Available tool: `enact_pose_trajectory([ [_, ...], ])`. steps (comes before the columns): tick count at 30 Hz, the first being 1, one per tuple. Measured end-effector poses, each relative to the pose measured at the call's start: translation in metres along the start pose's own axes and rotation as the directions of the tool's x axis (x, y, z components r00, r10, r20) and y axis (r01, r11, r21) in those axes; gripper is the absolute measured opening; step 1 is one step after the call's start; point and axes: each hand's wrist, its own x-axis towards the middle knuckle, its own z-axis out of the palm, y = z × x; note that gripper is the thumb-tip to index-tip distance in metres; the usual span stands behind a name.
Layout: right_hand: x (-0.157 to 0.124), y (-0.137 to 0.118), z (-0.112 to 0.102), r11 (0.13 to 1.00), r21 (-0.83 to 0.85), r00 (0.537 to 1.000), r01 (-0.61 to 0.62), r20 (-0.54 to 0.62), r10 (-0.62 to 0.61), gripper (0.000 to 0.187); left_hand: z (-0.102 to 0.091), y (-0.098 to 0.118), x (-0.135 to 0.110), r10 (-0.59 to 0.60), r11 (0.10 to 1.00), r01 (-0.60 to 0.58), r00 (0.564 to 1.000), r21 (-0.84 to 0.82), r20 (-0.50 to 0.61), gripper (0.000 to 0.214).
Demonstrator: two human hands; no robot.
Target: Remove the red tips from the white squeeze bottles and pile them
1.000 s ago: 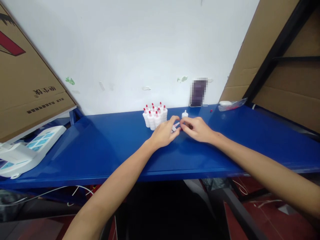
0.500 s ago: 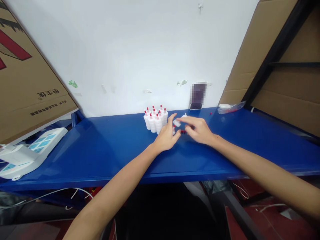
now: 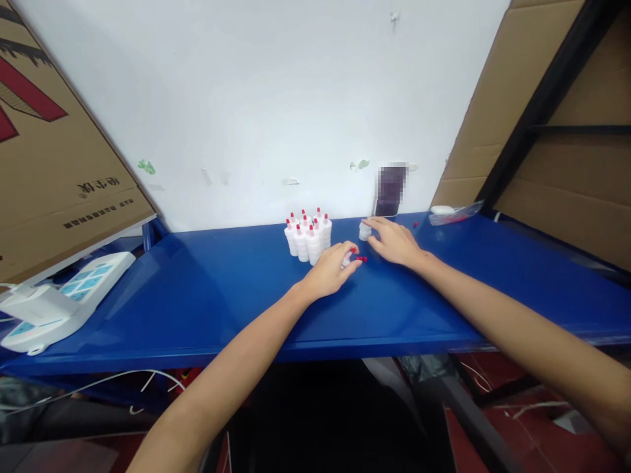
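Observation:
My left hand [image 3: 329, 271] is curled, thumb and fingers closed around a small white bottle [image 3: 346, 260] that is mostly hidden; a bit of red shows by its fingertips. Just beyond the fingertips, a few small red caps [image 3: 362, 259] lie on the blue table [image 3: 211, 295]. Further back, my right hand [image 3: 396, 242] has its thumb and index finger at another white bottle [image 3: 365, 231], which seems to stand on the table with its top partly covered. Left of both hands stands a tight cluster of several white squeeze bottles [image 3: 308, 244] with red-tipped nozzles.
Against the white wall leans a dark phone [image 3: 387, 207]. A clear plastic bag [image 3: 456, 213] and one loose red cap [image 3: 415, 225] lie at the back right. At left are a white power strip [image 3: 93, 282] and a large cardboard box [image 3: 59, 157].
My right hand has moved away from the left, back and slightly right to the standing bottle. The white piece between my hands is no longer visible there. My left fingers have curled in.

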Motion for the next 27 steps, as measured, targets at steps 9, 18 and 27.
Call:
enact_pose_trajectory([
  [9,-0.006,-0.003,-0.018,0.998,0.06,0.993,-0.027,-0.11,0.034,0.028,-0.006,0.003,-0.002,0.022,0.999,-0.024,0.998,0.041,0.051,0.034],
  [18,-0.025,-0.041,-0.03,0.971,0.185,0.988,0.153,-0.008,-0.154,0.049,-0.007,0.006,-0.003,-0.056,0.989,0.045,0.996,0.142,0.075,0.037],
  [27,-0.027,-0.039,-0.027,0.918,0.351,0.972,0.185,0.073,-0.223,0.035,-0.007,0.006,-0.004,-0.095,0.971,0.077,0.993,0.226,0.071,0.027],
])
